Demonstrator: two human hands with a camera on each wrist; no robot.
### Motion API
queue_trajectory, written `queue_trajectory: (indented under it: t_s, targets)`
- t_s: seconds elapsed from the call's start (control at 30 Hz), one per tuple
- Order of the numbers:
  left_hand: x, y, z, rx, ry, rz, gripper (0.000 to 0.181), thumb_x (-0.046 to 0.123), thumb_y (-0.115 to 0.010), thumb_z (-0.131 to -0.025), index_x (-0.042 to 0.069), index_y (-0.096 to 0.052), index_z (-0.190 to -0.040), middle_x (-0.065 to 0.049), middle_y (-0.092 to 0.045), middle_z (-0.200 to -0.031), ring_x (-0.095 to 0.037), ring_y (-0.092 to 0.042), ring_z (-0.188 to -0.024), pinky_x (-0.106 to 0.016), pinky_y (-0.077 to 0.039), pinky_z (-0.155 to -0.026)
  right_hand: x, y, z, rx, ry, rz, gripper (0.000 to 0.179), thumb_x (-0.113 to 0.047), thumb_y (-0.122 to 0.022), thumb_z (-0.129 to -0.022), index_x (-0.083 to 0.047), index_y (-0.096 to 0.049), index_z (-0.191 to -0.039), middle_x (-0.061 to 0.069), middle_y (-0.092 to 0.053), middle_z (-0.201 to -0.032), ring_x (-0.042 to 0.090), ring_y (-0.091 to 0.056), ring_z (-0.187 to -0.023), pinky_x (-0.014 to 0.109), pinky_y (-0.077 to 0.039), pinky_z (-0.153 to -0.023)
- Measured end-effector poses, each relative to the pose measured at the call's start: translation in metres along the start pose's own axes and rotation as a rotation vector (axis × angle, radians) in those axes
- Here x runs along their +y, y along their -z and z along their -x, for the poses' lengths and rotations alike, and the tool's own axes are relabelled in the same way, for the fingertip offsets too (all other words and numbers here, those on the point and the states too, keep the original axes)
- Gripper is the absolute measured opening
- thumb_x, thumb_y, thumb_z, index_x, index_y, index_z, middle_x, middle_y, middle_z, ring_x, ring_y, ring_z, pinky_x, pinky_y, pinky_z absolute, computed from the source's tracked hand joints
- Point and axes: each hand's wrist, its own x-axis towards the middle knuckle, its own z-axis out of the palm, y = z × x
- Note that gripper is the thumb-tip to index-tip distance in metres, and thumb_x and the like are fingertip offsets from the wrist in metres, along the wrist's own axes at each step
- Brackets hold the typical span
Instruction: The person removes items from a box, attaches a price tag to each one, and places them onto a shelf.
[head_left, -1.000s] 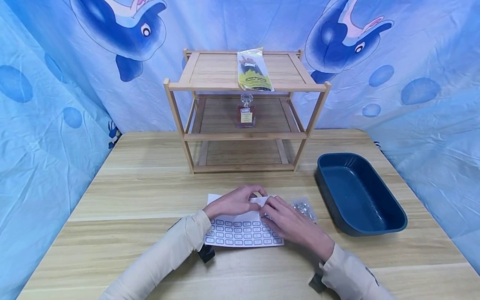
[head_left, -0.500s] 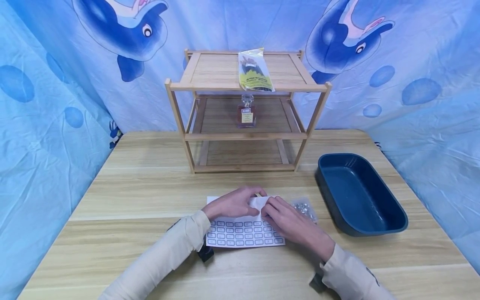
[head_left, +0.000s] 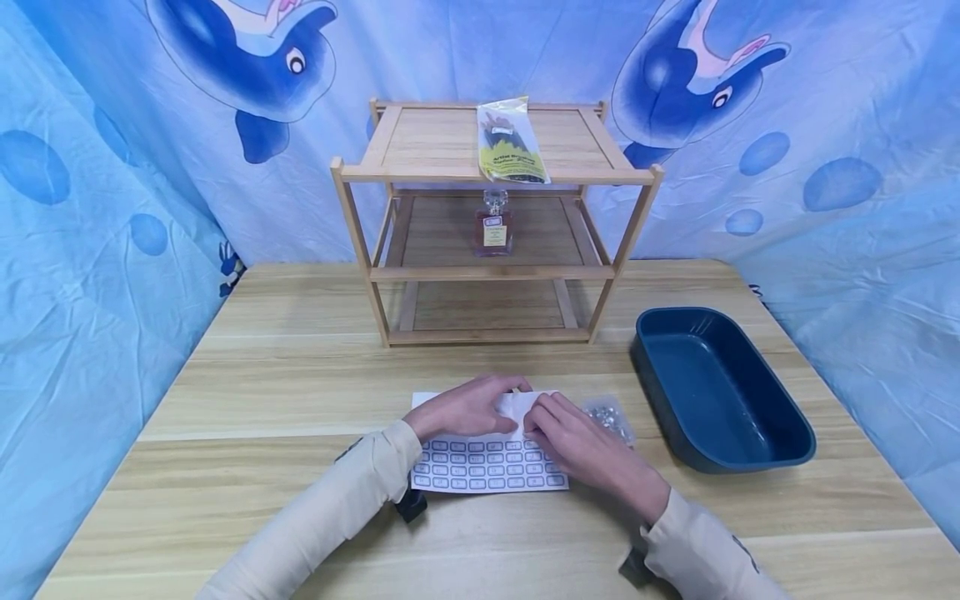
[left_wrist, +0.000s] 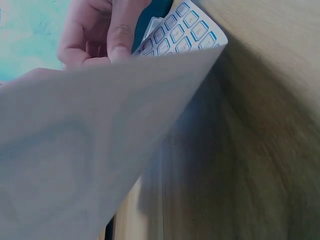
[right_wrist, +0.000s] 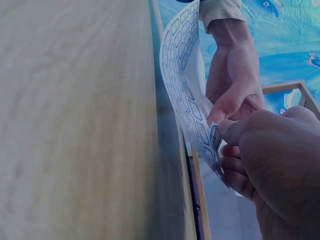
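A white sheet of labels (head_left: 487,469), printed with rows of dark-blue framed boxes, is held up between both hands, its lower part bowed. My left hand (head_left: 463,408) grips its far edge, with the thumb on the printed side in the right wrist view. My right hand (head_left: 573,437) pinches the sheet near its right end; in the right wrist view its thumb and fingertip meet at a framed label (right_wrist: 215,137), close to the left thumb. The sheet's pale underside (left_wrist: 95,135) fills much of the left wrist view and hides part of the hands.
A small clear bag of shiny pieces (head_left: 609,418) lies beyond the right hand. A dark blue tub (head_left: 660,408) stands at the right. Behind is a three-tier wooden rack (head_left: 495,271), with a glass perfume bottle (head_left: 493,229) and a brush packet (head_left: 512,142) on it.
Over the last second the fingertips of both hands have drawn slightly apart above the sheet. Since then both hands and the sheet have shifted very little.
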Motion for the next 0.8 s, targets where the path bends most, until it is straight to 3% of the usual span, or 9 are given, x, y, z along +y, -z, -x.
queue_trajectory:
  t_s: [0.23,0.37,0.63,0.8]
  targets:
    - [-0.003,-0.001,-0.002,0.005,-0.010,-0.004,0.042,0.003,-0.077,-0.088,0.007,-0.062,-0.126,0.003,-0.064,-0.092,-0.011,-0.057,-0.077,-0.027,-0.047,-0.068,-0.001,0.001,0.001,-0.031,-0.074,-0.070,0.018,-0.002,-0.072,-0.092,-0.009,-0.060,-0.105,0.000,-0.058,-0.102,0.016,-0.057,-0.096,0.030,-0.055,-0.085]
    - [-0.004,-0.002,-0.002,0.004,-0.006,-0.023,0.042,0.005,-0.077,-0.088,0.008,-0.062,-0.127,0.003,-0.064,-0.091,-0.011,-0.057,-0.077,-0.027,-0.047,-0.068,-0.001,0.000,0.002,-0.033,-0.102,-0.101,0.019,-0.005,-0.072,-0.093,-0.009,-0.059,-0.106,-0.001,-0.058,-0.101,0.014,-0.056,-0.094,0.030,-0.054,-0.082]
    - [-0.006,-0.009,-0.002,0.008,-0.021,-0.058,0.042,0.006,-0.077,-0.087,0.008,-0.063,-0.127,0.002,-0.063,-0.090,-0.010,-0.056,-0.074,-0.026,-0.047,-0.064,0.002,-0.003,0.004,0.062,-0.096,-0.178,0.014,-0.007,-0.068,-0.097,-0.009,-0.058,-0.107,-0.002,-0.055,-0.100,0.013,-0.053,-0.093,0.028,-0.051,-0.078]
    - [-0.006,-0.013,-0.005,0.048,0.000,-0.174,0.045,0.010,-0.079,-0.087,0.007,-0.063,-0.129,-0.001,-0.067,-0.102,-0.016,-0.059,-0.087,-0.032,-0.048,-0.076,0.005,-0.005,0.005,0.119,-0.105,-0.185,0.007,-0.012,-0.063,-0.102,-0.008,-0.059,-0.107,0.001,-0.056,-0.108,0.018,-0.055,-0.101,0.034,-0.052,-0.086]
